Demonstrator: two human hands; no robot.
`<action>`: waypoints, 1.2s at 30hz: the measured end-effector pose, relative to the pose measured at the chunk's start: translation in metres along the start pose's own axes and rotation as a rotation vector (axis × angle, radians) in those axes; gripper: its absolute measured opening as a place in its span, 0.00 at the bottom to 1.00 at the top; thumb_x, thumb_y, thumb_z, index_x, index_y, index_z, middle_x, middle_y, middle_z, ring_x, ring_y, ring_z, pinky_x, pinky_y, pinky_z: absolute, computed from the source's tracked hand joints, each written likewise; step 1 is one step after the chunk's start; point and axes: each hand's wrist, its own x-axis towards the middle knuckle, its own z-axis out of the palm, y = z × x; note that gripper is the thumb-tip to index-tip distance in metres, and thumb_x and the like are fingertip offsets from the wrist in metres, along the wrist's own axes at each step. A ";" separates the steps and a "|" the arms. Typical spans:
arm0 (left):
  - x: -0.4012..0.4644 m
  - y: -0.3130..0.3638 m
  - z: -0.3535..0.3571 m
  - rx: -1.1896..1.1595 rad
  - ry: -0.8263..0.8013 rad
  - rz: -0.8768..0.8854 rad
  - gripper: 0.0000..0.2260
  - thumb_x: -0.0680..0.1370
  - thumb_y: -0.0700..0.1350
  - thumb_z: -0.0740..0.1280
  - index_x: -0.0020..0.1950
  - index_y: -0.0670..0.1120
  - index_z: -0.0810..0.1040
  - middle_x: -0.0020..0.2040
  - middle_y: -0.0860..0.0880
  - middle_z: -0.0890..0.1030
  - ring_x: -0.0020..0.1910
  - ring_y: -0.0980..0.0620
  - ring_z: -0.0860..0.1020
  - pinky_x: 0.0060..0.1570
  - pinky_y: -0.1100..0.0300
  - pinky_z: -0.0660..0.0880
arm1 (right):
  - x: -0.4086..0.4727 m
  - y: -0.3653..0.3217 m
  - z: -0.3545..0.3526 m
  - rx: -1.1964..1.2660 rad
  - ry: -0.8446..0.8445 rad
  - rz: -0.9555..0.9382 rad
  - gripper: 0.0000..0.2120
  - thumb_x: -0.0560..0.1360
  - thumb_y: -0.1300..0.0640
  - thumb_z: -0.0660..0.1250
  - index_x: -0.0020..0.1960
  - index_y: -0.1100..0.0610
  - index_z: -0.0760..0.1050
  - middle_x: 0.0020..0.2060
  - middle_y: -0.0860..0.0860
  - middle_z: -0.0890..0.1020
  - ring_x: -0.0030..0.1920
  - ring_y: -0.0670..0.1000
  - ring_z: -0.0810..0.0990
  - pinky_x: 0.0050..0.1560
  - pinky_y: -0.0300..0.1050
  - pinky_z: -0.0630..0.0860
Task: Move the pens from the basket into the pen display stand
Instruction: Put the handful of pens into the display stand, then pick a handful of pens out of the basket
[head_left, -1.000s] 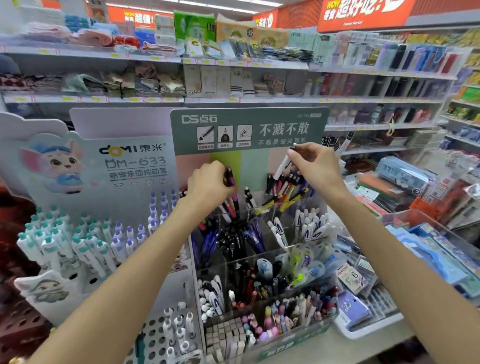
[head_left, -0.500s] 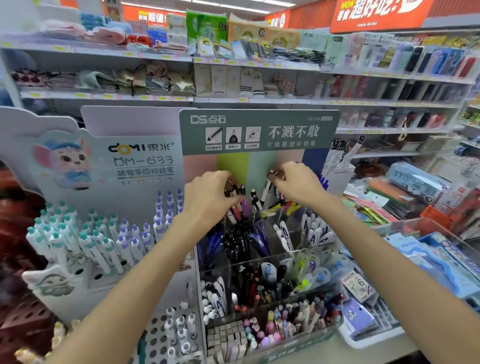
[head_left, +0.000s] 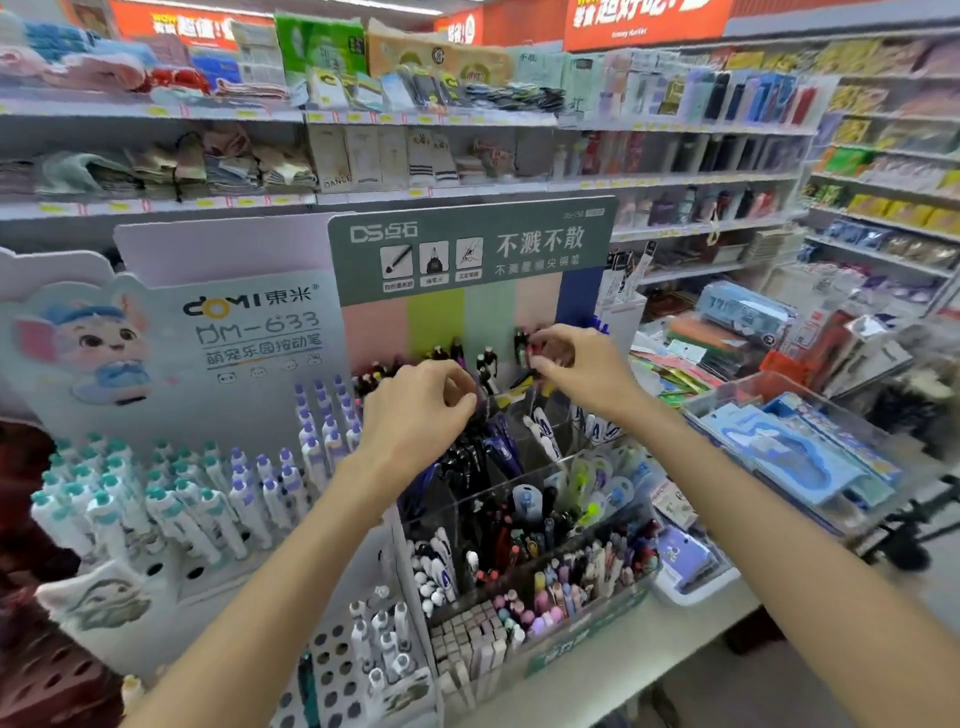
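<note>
Right hand (head_left: 576, 371), lowered from 12 o'clock, pinching pen tops (head_left: 521, 345) into pen display stand (head_left: 524, 483); left hand (head_left: 415, 415) curled, contents indiscernible. Placement nearly complete.

White counter (head_left: 613, 670), pen display stand (head_left: 524, 519), white tray (head_left: 696, 590)

Shop, stocked shelves (head_left: 467, 195), pen displays (head_left: 519, 519)

Assorted pens (head_left: 470, 457) stand upright, crowding the clear tiered display stand (head_left: 571, 618).
</note>
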 end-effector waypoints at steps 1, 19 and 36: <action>0.001 0.003 0.003 -0.023 -0.016 0.018 0.06 0.76 0.52 0.65 0.50 0.56 0.81 0.43 0.58 0.82 0.46 0.54 0.80 0.43 0.58 0.77 | -0.008 0.000 -0.005 0.029 0.019 0.008 0.10 0.74 0.54 0.68 0.55 0.50 0.80 0.42 0.46 0.82 0.45 0.48 0.79 0.50 0.48 0.77; -0.132 0.312 0.241 -0.210 -0.669 0.528 0.07 0.75 0.49 0.67 0.51 0.53 0.82 0.48 0.54 0.84 0.52 0.51 0.81 0.49 0.58 0.75 | -0.387 0.236 -0.173 0.015 0.128 0.791 0.08 0.75 0.65 0.66 0.52 0.62 0.81 0.41 0.45 0.79 0.37 0.38 0.75 0.43 0.30 0.72; -0.267 0.425 0.518 -0.023 -1.378 0.281 0.13 0.79 0.34 0.60 0.61 0.37 0.79 0.58 0.42 0.80 0.49 0.46 0.81 0.47 0.54 0.81 | -0.580 0.439 -0.152 0.098 -0.302 1.369 0.16 0.80 0.60 0.57 0.63 0.68 0.73 0.58 0.66 0.78 0.57 0.65 0.77 0.59 0.59 0.74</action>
